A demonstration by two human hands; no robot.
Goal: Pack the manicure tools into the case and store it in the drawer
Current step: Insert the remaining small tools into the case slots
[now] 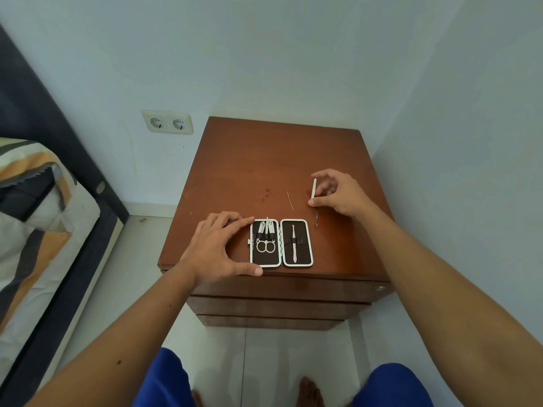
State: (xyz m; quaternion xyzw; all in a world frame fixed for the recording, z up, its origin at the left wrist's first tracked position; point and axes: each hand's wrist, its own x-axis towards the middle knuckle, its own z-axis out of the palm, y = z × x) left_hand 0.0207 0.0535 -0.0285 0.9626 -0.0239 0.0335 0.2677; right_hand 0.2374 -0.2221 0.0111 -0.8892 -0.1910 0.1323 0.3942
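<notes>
Lying open, case holds scissors (left hand steadying); right hand pinches file

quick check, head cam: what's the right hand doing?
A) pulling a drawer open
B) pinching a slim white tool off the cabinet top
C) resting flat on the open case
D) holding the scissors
B: the right hand has thumb and fingers pinched on a slim white tool above the cabinet top; the open case lies apart, by the left hand.

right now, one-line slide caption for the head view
Left hand steadies the open manicure case while right hand pinches a slim tool on the cabinet.
</notes>
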